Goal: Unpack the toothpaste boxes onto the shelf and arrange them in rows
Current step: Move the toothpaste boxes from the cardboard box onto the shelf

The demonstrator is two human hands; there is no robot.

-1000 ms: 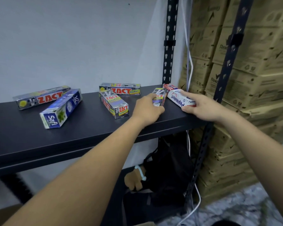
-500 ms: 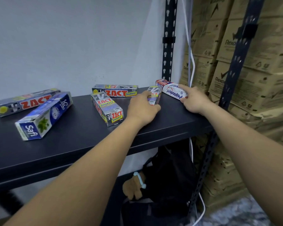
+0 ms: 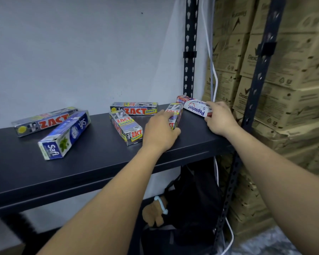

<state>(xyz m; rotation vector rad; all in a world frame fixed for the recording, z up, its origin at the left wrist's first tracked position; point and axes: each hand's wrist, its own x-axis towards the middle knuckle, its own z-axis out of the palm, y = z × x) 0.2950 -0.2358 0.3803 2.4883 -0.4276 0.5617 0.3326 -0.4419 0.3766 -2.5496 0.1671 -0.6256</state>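
Shelf: L hand fingers curl round ZACT box, R hand fingers grip Pepsodent box.

Left hand, Zact; right hand, Pepsodent

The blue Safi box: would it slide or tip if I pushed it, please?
The blue Safi box lies flat on its long side, so it would probably slide, not tip or roll. The smooth dark shelf likely offers little grip.
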